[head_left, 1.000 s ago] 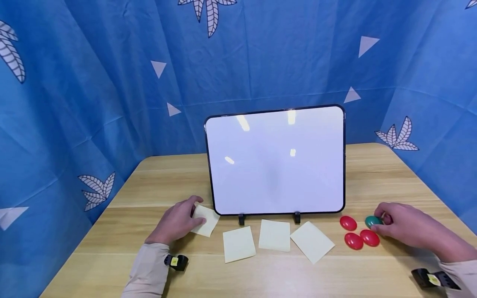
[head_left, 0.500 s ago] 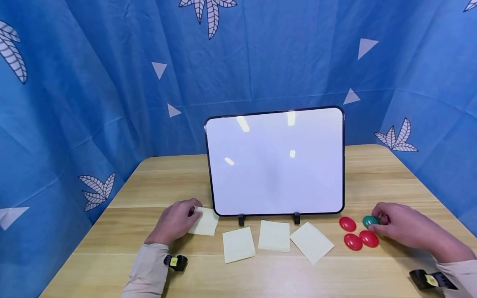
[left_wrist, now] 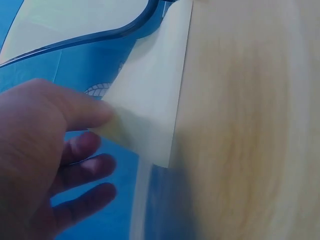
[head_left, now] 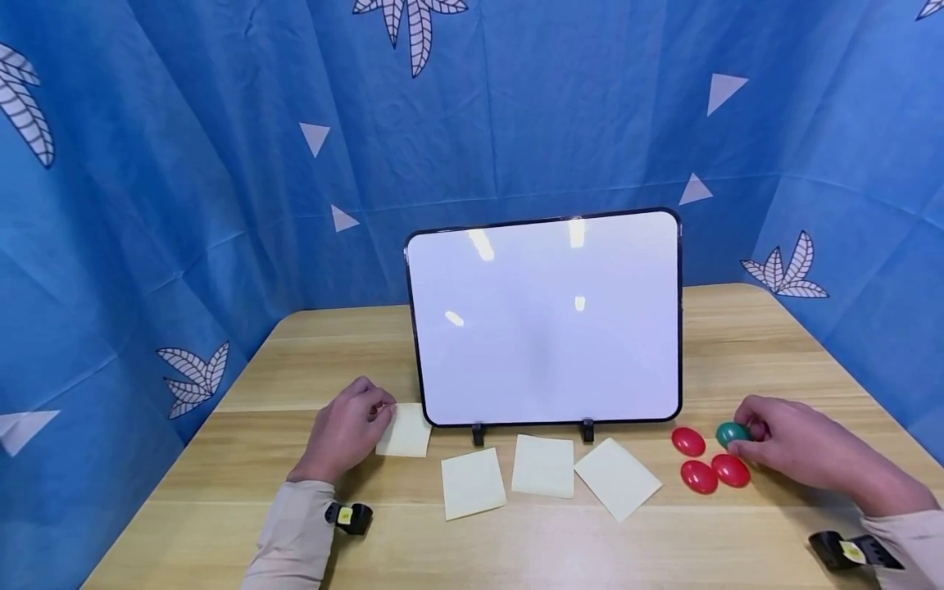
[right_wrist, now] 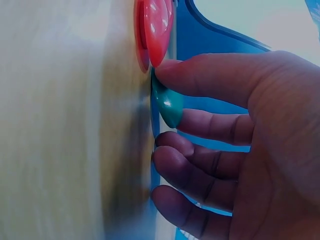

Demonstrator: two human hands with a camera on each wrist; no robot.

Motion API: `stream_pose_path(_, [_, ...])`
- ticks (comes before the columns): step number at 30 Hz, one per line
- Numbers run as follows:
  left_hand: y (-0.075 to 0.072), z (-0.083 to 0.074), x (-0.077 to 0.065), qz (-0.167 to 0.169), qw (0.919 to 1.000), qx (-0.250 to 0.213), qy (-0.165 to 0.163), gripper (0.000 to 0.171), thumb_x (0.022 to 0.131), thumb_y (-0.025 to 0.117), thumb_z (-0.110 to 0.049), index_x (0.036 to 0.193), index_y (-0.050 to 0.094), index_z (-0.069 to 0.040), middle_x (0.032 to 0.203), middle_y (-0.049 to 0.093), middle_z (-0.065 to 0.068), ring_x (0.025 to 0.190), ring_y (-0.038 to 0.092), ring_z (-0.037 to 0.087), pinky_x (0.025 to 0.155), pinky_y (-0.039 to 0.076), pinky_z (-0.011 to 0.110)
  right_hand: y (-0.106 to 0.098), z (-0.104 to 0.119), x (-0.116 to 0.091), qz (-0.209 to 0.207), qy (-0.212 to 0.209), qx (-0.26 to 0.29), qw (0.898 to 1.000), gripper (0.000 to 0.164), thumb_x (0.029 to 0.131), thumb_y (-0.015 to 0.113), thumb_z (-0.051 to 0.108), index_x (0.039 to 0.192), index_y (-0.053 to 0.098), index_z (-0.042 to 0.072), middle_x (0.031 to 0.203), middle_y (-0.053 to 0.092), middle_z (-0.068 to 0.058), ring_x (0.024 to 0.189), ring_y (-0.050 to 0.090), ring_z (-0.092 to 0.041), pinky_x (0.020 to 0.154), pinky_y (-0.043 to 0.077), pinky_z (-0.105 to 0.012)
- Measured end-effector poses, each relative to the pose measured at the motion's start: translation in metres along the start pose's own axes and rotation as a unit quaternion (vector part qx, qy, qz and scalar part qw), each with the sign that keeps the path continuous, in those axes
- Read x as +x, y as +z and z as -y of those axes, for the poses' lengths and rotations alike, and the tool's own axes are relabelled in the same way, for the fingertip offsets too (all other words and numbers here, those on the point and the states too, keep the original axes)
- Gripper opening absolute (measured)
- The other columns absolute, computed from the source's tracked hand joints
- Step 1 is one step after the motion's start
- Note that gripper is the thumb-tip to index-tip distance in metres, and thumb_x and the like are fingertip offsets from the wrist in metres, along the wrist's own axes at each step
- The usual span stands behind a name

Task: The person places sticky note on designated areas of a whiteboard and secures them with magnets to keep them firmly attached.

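Paper square (head_left: 409, 432) is pinched by the left hand (head_left: 345, 432), green disc (head_left: 729, 434) by the right hand (head_left: 802, 445)

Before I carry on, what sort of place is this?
Probably a screened-off indoor workspace: a patterned blue curtain hangs behind and along both sides of a wooden table, and a small whiteboard stands on the table, reflecting bright lights.

Head camera faces forward and down; close-up wrist views share its whiteboard (head_left: 546, 328)
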State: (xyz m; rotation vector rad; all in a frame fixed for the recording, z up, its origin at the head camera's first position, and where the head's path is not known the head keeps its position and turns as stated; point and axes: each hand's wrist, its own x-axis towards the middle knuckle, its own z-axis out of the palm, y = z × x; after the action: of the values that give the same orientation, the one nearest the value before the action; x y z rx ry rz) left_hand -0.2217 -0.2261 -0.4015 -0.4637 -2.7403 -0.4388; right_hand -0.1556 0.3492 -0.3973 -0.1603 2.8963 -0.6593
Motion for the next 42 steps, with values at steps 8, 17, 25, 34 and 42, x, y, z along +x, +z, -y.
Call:
stream_pose_path(8, [-0.003,0.001,0.0,-0.031,0.9993,0.007,-0.019,0.007,0.091,0.075,-0.018,0.095,0.077,-0.013,0.083,0.058,-0.004,0.071,0.054,0.014,0.062,0.048,0.034,0.003,0.001,-0.002,-0.024,-0.017,0.005,1.0,0.039,0.082,0.082,0.03,0.103,0.06,0.005,0.08,0.052,-0.002,0.075,0.049,-0.019,0.061,0.042,-0.03])
stream_pose_path(17, [-0.005,0.001,0.002,-0.059,0.9981,-0.012,-0.016,0.011,0.091,0.074,-0.021,0.097,0.076,-0.013,0.08,0.058,-0.006,0.07,0.054,0.013,0.061,0.047,0.034,0.002,0.003,-0.002,-0.034,-0.018,0.003,0.999,0.039,0.084,0.082,0.023,0.105,0.056,0.003,0.081,0.052,-0.002,0.075,0.049,-0.02,0.061,0.042,-0.029])
stream_pose_path(25, [-0.004,0.005,0.002,-0.053,0.9951,-0.074,-0.038,0.008,0.093,0.072,-0.021,0.097,0.075,-0.013,0.082,0.064,-0.005,0.075,0.061,0.015,0.067,0.051,0.036,0.004,0.005,-0.002,-0.053,-0.036,0.004,0.998,0.034,0.083,0.081,0.014,0.102,0.055,0.005,0.082,0.053,-0.001,0.076,0.05,-0.019,0.062,0.044,-0.027])
stream_pose_path(34, [-0.002,0.01,0.002,-0.052,0.979,-0.176,-0.088,0.009,0.096,0.069,-0.019,0.098,0.072,-0.011,0.085,0.067,-0.001,0.082,0.061,0.017,0.072,0.051,0.035,0.003,0.007,-0.001,-0.044,-0.039,0.01,0.998,0.032,0.084,0.08,0.013,0.105,0.056,0.005,0.084,0.055,-0.001,0.077,0.05,-0.019,0.062,0.045,-0.028])
stream_pose_path(42, [-0.004,0.009,0.001,-0.045,0.9565,-0.263,-0.119,0.011,0.099,0.064,-0.017,0.103,0.067,-0.006,0.084,0.068,0.006,0.075,0.067,0.02,0.066,0.054,0.027,0.003,0.009,-0.002,-0.055,-0.041,0.012,0.998,0.032,0.085,0.079,0.013,0.106,0.057,0.005,0.085,0.055,-0.001,0.077,0.05,-0.019,0.062,0.046,-0.027])
